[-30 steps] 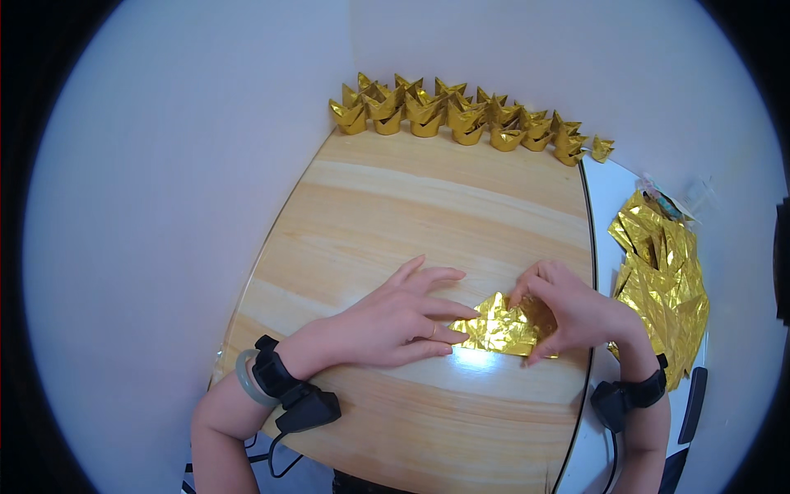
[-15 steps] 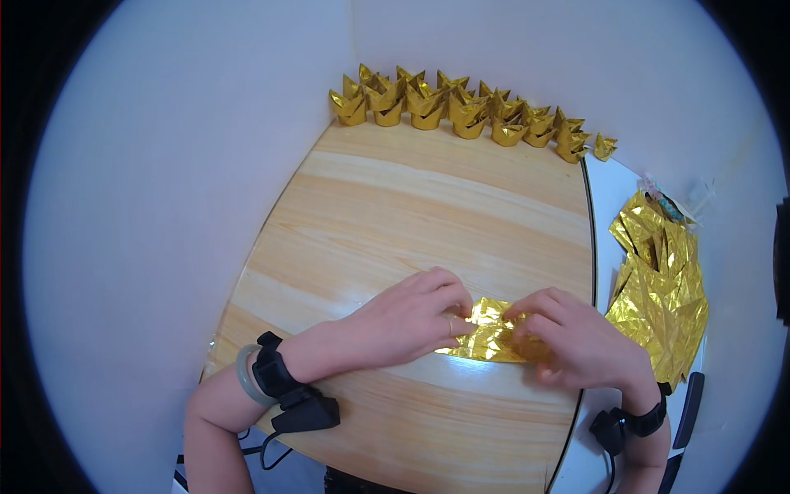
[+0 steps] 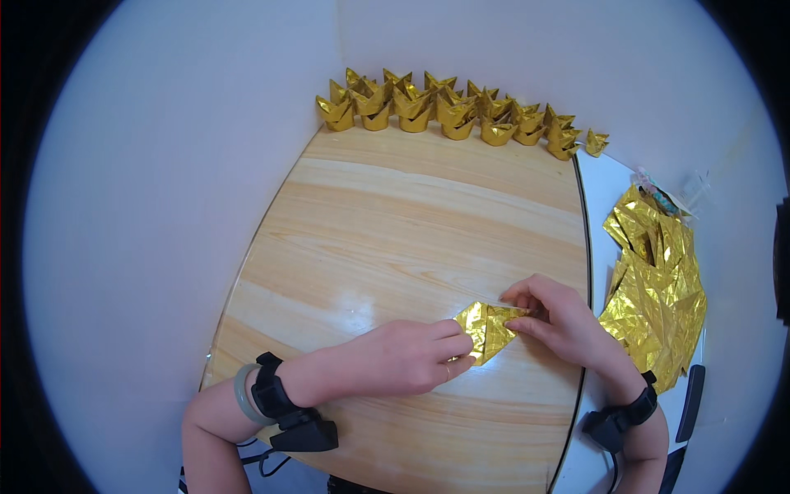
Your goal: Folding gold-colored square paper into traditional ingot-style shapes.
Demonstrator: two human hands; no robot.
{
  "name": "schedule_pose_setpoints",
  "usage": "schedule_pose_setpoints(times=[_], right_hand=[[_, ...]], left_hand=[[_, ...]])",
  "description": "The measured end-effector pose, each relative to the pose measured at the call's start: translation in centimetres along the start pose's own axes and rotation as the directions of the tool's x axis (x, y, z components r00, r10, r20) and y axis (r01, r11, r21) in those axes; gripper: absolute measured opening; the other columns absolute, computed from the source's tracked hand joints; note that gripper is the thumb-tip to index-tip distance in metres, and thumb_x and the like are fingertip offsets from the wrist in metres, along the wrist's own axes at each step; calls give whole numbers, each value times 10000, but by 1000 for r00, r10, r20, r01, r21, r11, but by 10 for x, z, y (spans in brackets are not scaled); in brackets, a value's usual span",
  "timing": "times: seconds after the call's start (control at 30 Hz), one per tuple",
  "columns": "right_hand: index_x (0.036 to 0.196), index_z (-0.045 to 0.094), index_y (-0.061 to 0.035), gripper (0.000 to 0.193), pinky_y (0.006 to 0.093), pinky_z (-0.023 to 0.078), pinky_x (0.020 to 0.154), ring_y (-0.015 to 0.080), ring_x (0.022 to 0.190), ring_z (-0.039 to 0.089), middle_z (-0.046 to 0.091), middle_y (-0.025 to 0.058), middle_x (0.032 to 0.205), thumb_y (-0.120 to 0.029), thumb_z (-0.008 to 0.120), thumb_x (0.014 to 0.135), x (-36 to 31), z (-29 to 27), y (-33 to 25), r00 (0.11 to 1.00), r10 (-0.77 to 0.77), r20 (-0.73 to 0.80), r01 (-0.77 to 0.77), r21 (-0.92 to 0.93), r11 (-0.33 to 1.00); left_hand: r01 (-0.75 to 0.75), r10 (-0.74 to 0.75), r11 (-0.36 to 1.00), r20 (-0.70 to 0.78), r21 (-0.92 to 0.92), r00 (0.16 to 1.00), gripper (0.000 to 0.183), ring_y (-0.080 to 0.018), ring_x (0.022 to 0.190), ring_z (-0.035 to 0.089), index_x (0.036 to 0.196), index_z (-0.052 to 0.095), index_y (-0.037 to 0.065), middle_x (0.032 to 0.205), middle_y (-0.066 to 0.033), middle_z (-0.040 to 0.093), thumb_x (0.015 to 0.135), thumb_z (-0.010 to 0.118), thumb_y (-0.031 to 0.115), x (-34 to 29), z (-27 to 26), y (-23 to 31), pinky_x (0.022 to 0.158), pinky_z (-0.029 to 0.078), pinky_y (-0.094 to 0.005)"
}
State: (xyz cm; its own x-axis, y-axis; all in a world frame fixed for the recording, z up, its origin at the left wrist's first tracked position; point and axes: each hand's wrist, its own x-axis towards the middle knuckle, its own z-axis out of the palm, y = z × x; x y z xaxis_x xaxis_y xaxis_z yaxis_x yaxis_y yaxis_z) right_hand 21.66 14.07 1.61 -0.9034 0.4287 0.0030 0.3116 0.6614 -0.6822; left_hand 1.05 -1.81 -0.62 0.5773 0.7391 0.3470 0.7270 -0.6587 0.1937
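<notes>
A piece of folded gold foil paper (image 3: 487, 331) is between my two hands, low over the wooden table. My left hand (image 3: 420, 356) grips its left side, fingers curled at the edge. With thumb and fingers my right hand (image 3: 553, 319) pinches the right corner. The paper has slanted edges and a vertical crease near its middle. Part of its left end is hidden under my left fingers.
Folded gold paper ingots (image 3: 411, 107) stand stacked in a row along the table's far edge. A heap of creased gold foil sheets (image 3: 658, 288) lies on a white surface at the right. Pale walls (image 3: 164, 206) enclose the wooden table (image 3: 395, 222).
The foil paper has gone from a wide flat strip to a narrower shape with slanted edges. My right hand has closed on its right corner; my left hand has moved slightly down.
</notes>
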Motion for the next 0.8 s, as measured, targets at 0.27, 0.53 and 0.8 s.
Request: schedule_pose_setpoints(times=[0.27, 0.53, 0.8], right_hand=[[976, 558, -29, 257, 352, 484, 717, 264, 814, 586, 554, 118, 885, -129, 728, 811, -2, 4, -1, 999, 25, -33, -24, 42, 999], [973, 550, -53, 256, 377, 490, 739, 292, 870, 587, 549, 99, 911, -151, 718, 807, -8, -3, -3, 995, 9, -98, -28, -193, 981], [926, 541, -44, 240, 386, 485, 736, 288, 837, 590, 574, 108, 874, -145, 719, 800, -14, -7, -5, 989, 111, -101, -126, -157, 979]], left_hand=[[87, -85, 994, 29, -71, 996, 429, -211, 891, 536, 1229, 580, 44, 949, -56, 516, 800, 580, 64, 7, 1, 6, 672, 519, -290], [217, -195, 968, 165, -124, 967, 458, -240, 957, 535, 1309, 558, 266, 1034, -49, 541, 877, 580, 116, 6, 2, 5, 786, 492, -347], [451, -467, 876, -68, -170, 882, 551, -313, 1165, 422, 1308, 547, 124, 1129, -74, 555, 792, 713, 227, 0, 2, -4, 1011, 337, -441]])
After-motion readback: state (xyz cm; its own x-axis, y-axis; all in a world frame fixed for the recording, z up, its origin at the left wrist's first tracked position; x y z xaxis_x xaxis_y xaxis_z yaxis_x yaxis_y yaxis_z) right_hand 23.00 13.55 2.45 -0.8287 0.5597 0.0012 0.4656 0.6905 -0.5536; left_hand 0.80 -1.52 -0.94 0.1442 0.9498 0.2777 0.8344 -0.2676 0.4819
